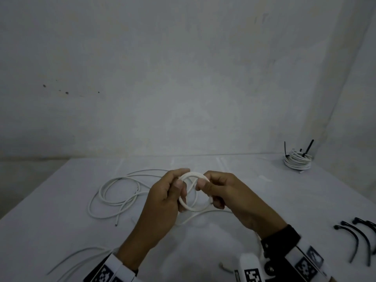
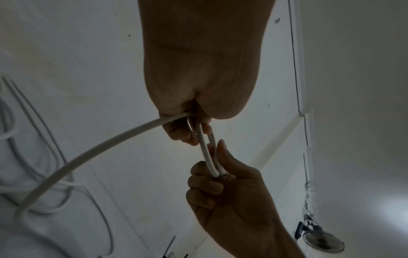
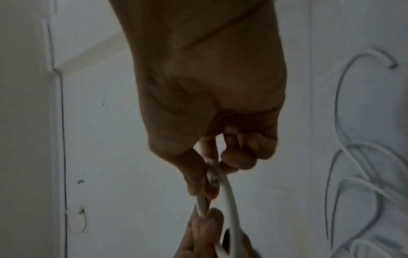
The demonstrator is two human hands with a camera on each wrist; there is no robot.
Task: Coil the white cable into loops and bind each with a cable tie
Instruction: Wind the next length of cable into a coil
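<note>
White cable forms small round loop, left hand and right hand grips pinching opposite sides

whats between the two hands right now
In the head view, a small white cable loop spans the gap between the left hand and right hand, each gripping one side.

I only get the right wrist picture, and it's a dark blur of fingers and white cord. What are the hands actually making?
Observer: In the head view, the left hand and right hand hold a small loop of white cable above the table.
Operator: Any ties ready?
Observer: Yes, loose black cable ties lie on the table to the person's right.
Operator: Is anything finished?
Observer: A bound coil sits at the far right, with black tie ends sticking up.
</note>
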